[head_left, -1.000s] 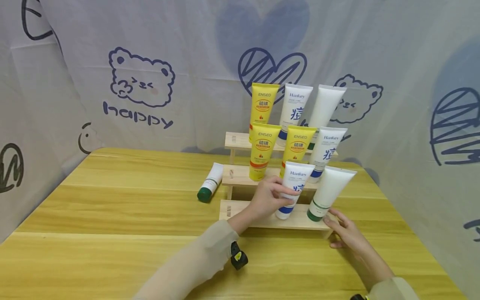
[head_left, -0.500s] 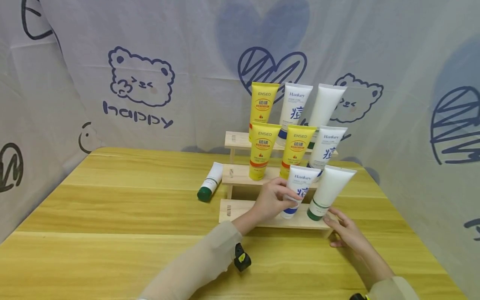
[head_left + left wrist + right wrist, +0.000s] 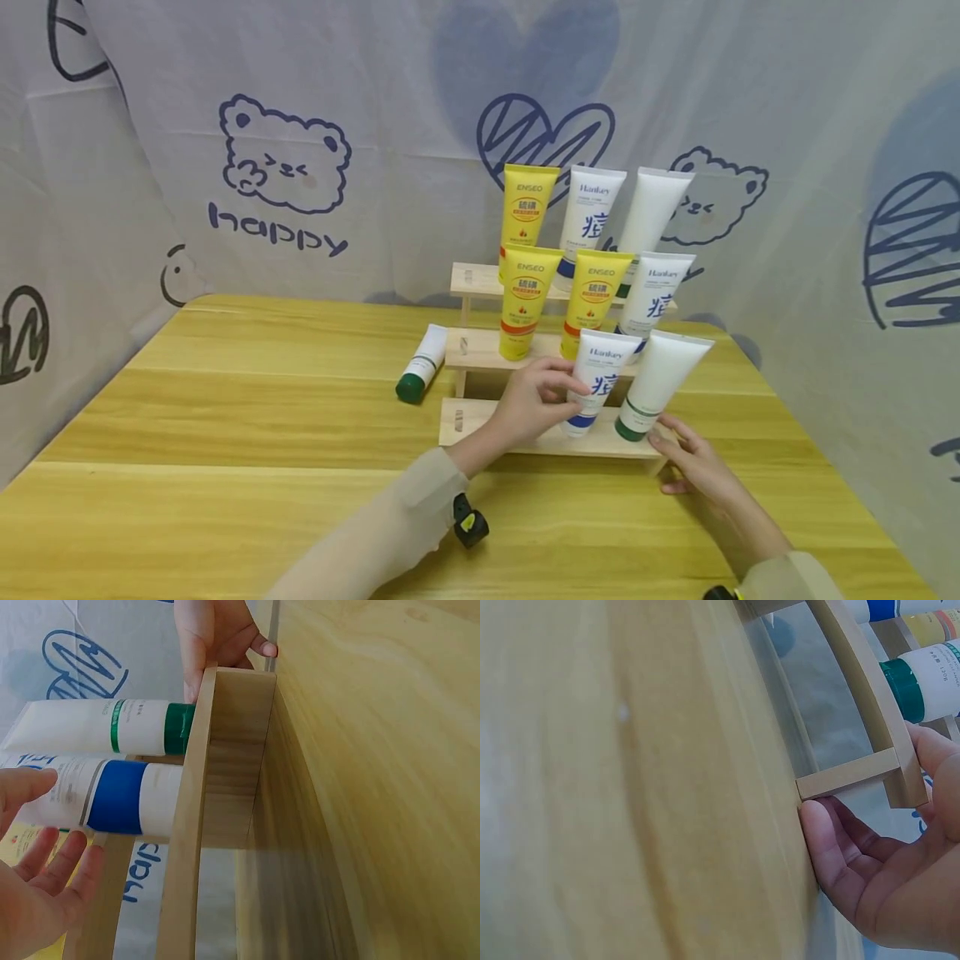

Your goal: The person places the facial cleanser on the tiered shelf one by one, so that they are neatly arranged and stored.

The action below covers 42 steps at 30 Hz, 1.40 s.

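My left hand [image 3: 534, 402] is at the left side of a white squeeze tube with a blue band [image 3: 600, 379], standing cap down on the lowest step of a wooden display rack [image 3: 611, 445]. In the left wrist view its fingers [image 3: 52, 866] are spread, with the thumb overlapping the tube. Beside that tube stands a white tube with a green cap [image 3: 663, 377]. My right hand [image 3: 701, 471] grips the right end of the rack's lowest step. In the right wrist view, its fingers [image 3: 840, 847] curl by the rack's leg [image 3: 847, 774].
On the middle step stand two yellow tubes [image 3: 528, 292] and a white-and-blue tube [image 3: 656, 292]. The top step bears a yellow tube [image 3: 528, 196], a white-and-blue tube [image 3: 592, 204] and a plain white tube [image 3: 652, 208]. Left of the rack, a green-capped tube [image 3: 423, 362] lies on the table [image 3: 262, 417].
The white-and-blue tube on the lowest step has shifted right, toward the green-capped one. My left hand has since drawn slightly left and loosened its fingers. The right hand keeps its place.
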Available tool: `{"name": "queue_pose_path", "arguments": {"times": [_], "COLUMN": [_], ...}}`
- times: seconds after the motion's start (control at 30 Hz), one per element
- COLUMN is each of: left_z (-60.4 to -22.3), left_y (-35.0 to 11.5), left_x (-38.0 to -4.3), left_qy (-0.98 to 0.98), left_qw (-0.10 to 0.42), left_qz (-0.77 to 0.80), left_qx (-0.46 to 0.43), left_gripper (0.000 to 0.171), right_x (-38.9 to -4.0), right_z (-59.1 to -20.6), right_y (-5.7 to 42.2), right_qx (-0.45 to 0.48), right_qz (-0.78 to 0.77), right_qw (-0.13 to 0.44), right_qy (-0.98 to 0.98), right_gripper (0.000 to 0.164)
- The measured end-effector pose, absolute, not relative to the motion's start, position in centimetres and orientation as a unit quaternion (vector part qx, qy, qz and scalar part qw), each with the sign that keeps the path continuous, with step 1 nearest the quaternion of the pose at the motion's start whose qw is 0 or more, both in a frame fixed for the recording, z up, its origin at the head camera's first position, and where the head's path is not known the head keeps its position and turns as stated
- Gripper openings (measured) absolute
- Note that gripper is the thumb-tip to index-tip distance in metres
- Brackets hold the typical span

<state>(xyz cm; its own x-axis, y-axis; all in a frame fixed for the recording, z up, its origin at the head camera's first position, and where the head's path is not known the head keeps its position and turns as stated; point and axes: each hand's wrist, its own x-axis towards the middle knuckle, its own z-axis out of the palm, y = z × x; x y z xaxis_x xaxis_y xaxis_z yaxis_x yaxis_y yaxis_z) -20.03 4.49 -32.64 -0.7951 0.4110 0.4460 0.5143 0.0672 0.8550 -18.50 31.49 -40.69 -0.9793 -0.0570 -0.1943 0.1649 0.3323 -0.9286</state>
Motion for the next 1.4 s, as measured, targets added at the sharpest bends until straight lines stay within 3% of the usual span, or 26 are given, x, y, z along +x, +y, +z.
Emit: {"name": "queue_pose_path", "arguments": {"times": [0.6, 0.9, 1.4], "left_z": [-33.6, -35.1, -33.0], "left_y": [0.6, -1.8, -6.4], "left_x": [-20.9, -22.7, -21.6], "left_qy": [-0.741, -0.738, -0.724], "left_qw": [0.065, 0.124, 0.170], "left_qz": [-0.598, -0.605, -0.631], "left_qx": [-0.297, -0.274, -0.221], "left_gripper": [0.014, 0.013, 0.013], "right_x": [-18.4, -18.5, -18.5], "right_z": [-40.3, -40.2, -40.1], "right_y": [31.5, 31.4, 31.5], "right_qx": [0.020, 0.017, 0.015], "right_qz": [-0.568, -0.567, -0.568], "right_qw": [0.099, 0.094, 0.093], "right_qy": [0.817, 0.818, 0.817], "right_gripper": [0.060, 0.059, 0.060]}}
